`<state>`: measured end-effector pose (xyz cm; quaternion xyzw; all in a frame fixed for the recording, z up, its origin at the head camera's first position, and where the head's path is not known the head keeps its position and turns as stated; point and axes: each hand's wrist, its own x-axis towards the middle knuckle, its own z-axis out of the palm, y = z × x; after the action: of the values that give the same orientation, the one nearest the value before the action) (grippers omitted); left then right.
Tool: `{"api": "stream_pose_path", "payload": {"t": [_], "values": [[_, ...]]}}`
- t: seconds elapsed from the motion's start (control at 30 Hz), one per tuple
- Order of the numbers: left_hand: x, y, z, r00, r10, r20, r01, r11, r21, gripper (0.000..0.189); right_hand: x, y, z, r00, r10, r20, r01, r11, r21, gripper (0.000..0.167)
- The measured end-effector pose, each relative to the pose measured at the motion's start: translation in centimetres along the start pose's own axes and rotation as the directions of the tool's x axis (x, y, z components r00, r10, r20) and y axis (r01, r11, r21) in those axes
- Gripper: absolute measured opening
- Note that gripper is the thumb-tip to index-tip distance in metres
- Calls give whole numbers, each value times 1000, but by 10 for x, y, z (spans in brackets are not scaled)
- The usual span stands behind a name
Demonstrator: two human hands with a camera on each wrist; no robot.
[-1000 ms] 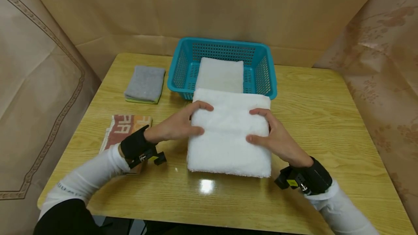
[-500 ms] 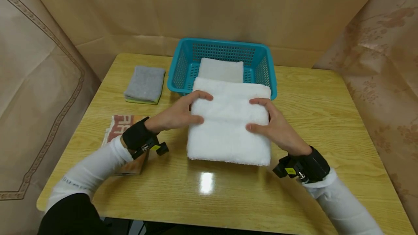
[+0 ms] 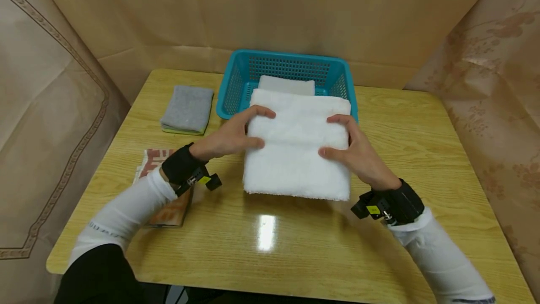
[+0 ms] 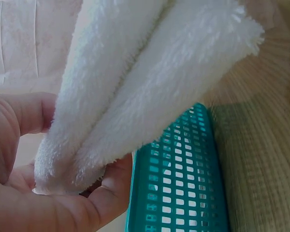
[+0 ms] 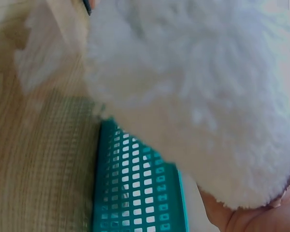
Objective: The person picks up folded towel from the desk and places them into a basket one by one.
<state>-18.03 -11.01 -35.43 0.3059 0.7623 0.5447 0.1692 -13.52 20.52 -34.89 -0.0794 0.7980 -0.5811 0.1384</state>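
A folded white towel [image 3: 295, 154] is held up between both hands, its far part over the near rim of a teal plastic basket [image 3: 291, 54]. My left hand [image 3: 234, 137] grips its left edge, thumb on top and fingers curling underneath, as the left wrist view shows. At the opposite edge my right hand [image 3: 363, 154] pinches the towel the same way. Its folded layers [image 4: 116, 96] show in the left wrist view, above the table. Inside the basket lies another folded white towel [image 3: 287, 85], partly hidden by the held one.
On the wooden table [image 3: 422, 154], a folded grey cloth [image 3: 188, 108] lies left of the basket. Nearer, a folded reddish-brown patterned towel [image 3: 168, 212] is partly covered by my left forearm. Beige fabric [image 3: 295, 8] hangs behind the table.
Both hands have carried the white towel forward, away from me, so it covers more of the basket and of the towel inside. The basket and other cloths have stayed put.
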Motion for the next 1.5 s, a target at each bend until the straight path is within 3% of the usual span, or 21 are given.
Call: {"api": "stream_pose_path", "payload": {"t": [0.33,0.6,1.0,1.5], "values": [[7,0,-5,999,-36,-40,36,999,-4,55,8,-2,-2,999,0,-47,1,1000,30,65],[15,2,-8,997,-61,-53,59,998,-34,55,14,-2,-3,996,-40,-78,45,997,61,51],[23,1,-14,993,-80,-86,76,996,-51,55,24,-3,-6,991,-99,-91,100,995,6,30],[34,0,-21,988,-106,-110,94,990,-109,54,41,-6,-7,987,-47,-153,47,999,-6,29]]}}
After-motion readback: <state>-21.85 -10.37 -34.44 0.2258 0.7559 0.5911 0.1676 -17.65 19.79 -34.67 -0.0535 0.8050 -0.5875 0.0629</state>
